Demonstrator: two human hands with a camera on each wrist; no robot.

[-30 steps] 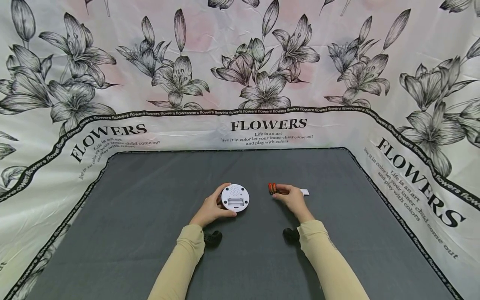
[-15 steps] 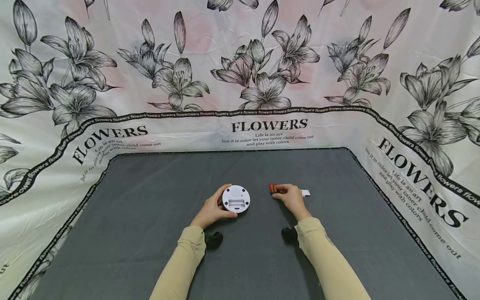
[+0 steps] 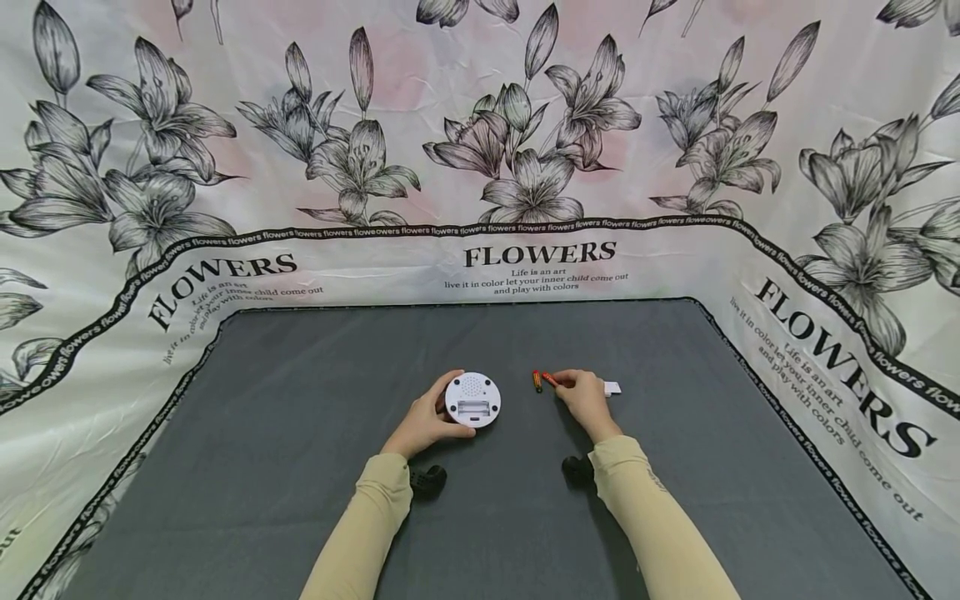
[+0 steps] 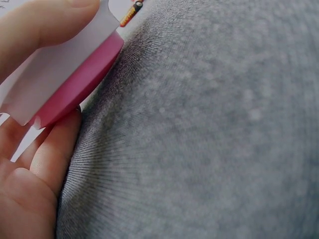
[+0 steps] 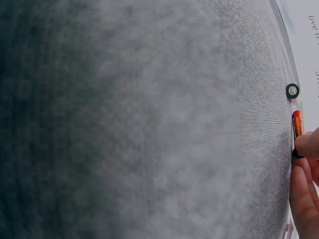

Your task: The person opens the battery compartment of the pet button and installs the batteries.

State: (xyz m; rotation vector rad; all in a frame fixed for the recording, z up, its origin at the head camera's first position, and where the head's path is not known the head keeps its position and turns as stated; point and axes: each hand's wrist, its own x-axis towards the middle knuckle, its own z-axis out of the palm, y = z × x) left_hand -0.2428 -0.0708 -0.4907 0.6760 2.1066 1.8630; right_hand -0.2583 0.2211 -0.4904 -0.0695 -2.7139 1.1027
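My left hand (image 3: 425, 419) grips a round white device (image 3: 472, 388) by its left edge, thumb at the front. Its underside faces up, showing small dark feet, a speaker grille and a battery bay with no batteries in it. The left wrist view shows a pink part (image 4: 82, 82) of the device against the white body. My right hand (image 3: 587, 400) pinches one red and black battery (image 5: 297, 123) between thumb and fingers, close over the cloth. A second battery (image 3: 537, 382) lies on the cloth just left of it, its end visible in the right wrist view.
A small white flat piece (image 3: 613, 388) lies just right of my right hand, partly hidden by it. Grey cloth (image 3: 300, 467) covers the table, with a white flower-printed border (image 3: 532, 271) behind and along the sides.
The two batteries were side by side at my right fingertips. Now they are apart: one lies on the cloth and the other is tilted in my fingers. My left hand stays on the device.
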